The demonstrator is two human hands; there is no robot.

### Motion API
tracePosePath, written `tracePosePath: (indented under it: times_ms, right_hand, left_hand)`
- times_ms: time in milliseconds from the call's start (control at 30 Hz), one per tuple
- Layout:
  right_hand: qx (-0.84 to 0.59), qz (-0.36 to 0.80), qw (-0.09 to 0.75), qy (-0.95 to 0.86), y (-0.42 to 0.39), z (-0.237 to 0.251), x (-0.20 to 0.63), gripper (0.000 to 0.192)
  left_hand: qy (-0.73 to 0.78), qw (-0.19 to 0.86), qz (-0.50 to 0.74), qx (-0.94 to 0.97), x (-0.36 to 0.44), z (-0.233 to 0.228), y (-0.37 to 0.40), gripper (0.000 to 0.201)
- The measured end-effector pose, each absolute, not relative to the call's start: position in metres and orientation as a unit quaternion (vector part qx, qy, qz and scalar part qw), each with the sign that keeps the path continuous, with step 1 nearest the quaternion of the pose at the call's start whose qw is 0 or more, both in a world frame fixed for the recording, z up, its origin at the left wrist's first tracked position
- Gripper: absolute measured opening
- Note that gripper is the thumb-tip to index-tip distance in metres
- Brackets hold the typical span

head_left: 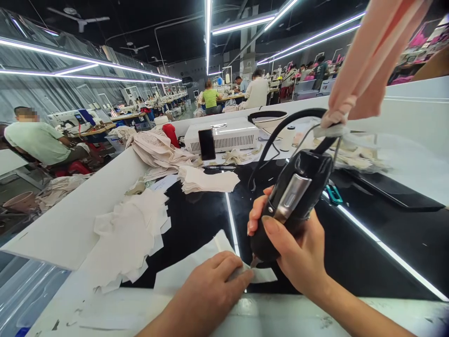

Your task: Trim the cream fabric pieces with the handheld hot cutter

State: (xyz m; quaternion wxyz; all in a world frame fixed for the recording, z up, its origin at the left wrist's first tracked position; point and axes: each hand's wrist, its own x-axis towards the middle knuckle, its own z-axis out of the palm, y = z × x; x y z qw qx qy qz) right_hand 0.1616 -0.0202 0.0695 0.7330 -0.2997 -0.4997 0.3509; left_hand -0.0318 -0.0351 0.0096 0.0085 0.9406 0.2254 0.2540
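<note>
Your right hand (298,252) grips the black tool (294,196), its tip just right of your flat, open left hand (210,285) pressing the cloth (196,267).

At the lower centre of the frame, a pale fabric piece (210,269) is pressed flat on the black table (368,248) by the left hand (210,290). Just right of it, a black corded cutting tool (293,201) is gripped by the right hand (298,252), its tip touching the fabric. A stack of cut pieces (129,238) is seen at lower left.
</note>
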Motion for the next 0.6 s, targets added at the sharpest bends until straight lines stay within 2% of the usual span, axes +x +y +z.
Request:
tracePosePath:
  times_ms: [467,600]
  right_hand:
    - [-0.271,0.373,0.724,-0.513,-0.012,0.06,0.159,0.015]
    - [-0.281,0.374,0.731,-0.497,-0.012,0.062,0.162,0.02]
  left_hand:
    - [0.243,0.035,0.279,0.928,-0.03,0.009,-0.035,0.027]
    - [0.244,0.06,0.265,0.931,-0.035,0.01,-0.033,0.025]
